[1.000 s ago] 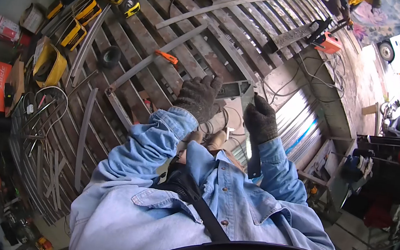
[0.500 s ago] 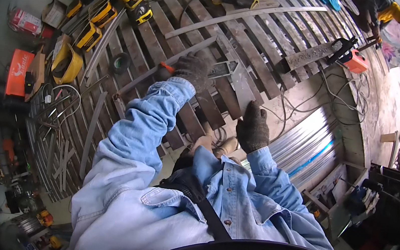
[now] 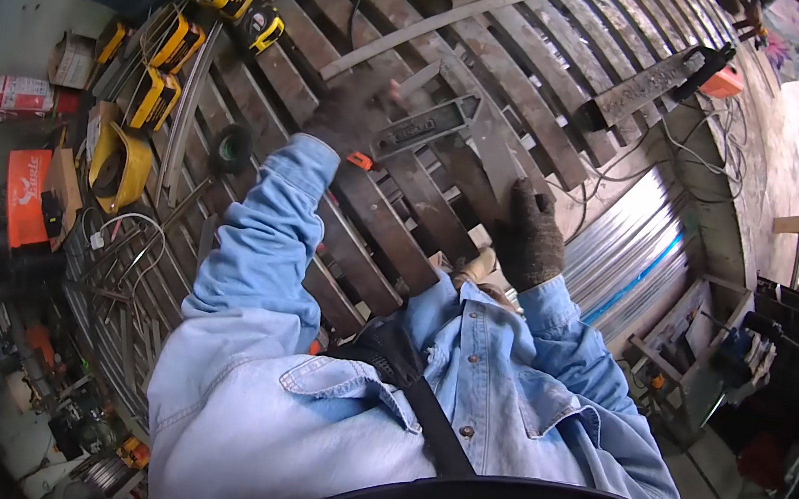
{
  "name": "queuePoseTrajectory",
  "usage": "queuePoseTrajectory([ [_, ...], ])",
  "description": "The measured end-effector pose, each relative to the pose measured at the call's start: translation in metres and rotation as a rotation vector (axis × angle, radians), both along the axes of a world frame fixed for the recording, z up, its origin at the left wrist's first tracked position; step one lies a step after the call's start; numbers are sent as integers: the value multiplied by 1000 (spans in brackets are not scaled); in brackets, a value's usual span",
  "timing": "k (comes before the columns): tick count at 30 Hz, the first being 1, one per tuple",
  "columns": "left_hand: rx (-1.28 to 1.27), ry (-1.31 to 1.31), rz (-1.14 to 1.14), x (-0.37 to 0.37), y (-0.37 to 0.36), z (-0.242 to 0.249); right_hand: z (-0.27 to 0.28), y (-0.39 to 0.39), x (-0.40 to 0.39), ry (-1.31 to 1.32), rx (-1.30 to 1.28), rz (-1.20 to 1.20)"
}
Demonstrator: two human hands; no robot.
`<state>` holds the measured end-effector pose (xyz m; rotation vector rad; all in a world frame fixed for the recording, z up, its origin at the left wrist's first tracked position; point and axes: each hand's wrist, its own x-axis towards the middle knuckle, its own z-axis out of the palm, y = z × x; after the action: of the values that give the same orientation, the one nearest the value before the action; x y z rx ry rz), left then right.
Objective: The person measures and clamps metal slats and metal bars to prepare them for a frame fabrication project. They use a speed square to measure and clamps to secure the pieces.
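Note:
My left hand point(image 3: 345, 111), in a dark glove, is smeared by motion above the slatted metal table point(image 3: 358, 254), so its fingers cannot be made out. Just below it lies an orange object point(image 3: 360, 160). Right of that hand a flat metal tool with lettering point(image 3: 422, 129) rests across the slats. A grey metal piece point(image 3: 493, 151) runs from the tool towards my right hand point(image 3: 533, 232). That gloved hand rests against the lower end of this piece, fingers extended and pointing up the picture.
Yellow tape measures point(image 3: 263, 29) and yellow-black tools point(image 3: 176, 43) lie at the upper left, near a green roll point(image 3: 230, 149). A clamp point(image 3: 703, 73) holds a metal bar point(image 3: 636, 97) at the upper right. Cables point(image 3: 670, 149) hang beside shiny metal lengths point(image 3: 637, 246).
My left hand has moved left, away from the lettered tool. The view has shifted. My right hand now lies closer against the grey metal piece.

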<state>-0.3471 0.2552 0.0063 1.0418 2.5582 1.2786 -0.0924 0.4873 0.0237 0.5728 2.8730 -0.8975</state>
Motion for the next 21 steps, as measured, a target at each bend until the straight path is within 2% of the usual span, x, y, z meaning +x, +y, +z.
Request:
queuePoseTrajectory([
  [1, -13, -8, 4, -8, -23, 5, 0, 2, 1, -9, -22, 6],
  [3, -59, -185, 314, -19, -52, 22, -6, -1, 1, 4, -11, 24],
  [6, 3, -154, 262, 12, -64, 24, -7, -3, -9, 40, 26, 22],
  [7, -294, 375, 153, 25, -60, 23, -9, -2, -12, 66, 25, 24],
  [8, -298, 344, 177, 57, -41, 45, -10, -3, -13, 89, 22, 29],
  [9, -288, 319, 200, 78, -33, 43, -9, -4, -14, 88, 21, 31],
  [14, -441, 242, 542, 95, -34, 8, 0, -5, -14, 40, 15, 0],
  [17, -506, 171, 615, 91, -34, -8, -4, -5, -15, 38, 40, 31],
  [21, -527, 111, 590, 87, -25, -7, -1, -5, -16, 72, 31, 37],
])
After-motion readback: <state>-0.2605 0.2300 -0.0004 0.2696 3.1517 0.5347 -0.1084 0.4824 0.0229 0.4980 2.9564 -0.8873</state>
